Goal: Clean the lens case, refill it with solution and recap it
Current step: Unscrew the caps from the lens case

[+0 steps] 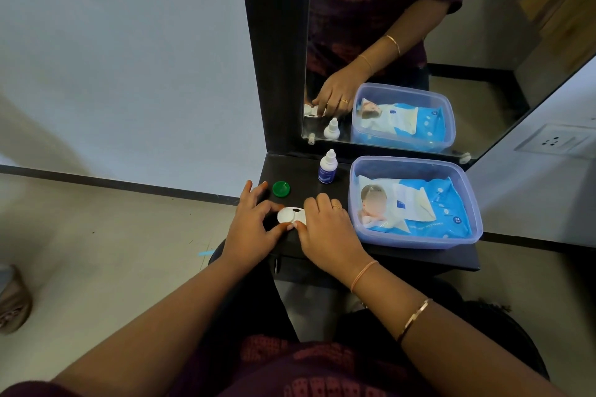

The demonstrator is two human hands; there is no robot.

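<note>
- both my hands are on the lens case (pixel 291 215): my left hand (pixel 250 225) has thumb and forefinger pinched round its left, white-capped end, and my right hand (pixel 325 229) lies over its right end, fingers curled down, pinning it to the shelf.
- i cannot tell whether the right end under my fingers has a cap on it.
- lens case lies flat on the dark shelf (pixel 419 256), near the front edge, its long axis running left to right between my two hands.
- green cap (pixel 281 188) sits loose on the shelf just behind the case, closer to my left hand.
- solution bottle (pixel 328 167) stands upright further back, capped, nearer my right hand.
- tub of wipes (pixel 464 203) is just beside my right hand, on its right.
- i judge the white cap is the next thing to twist, so my left hand turns while my right holds the case steady.
</note>
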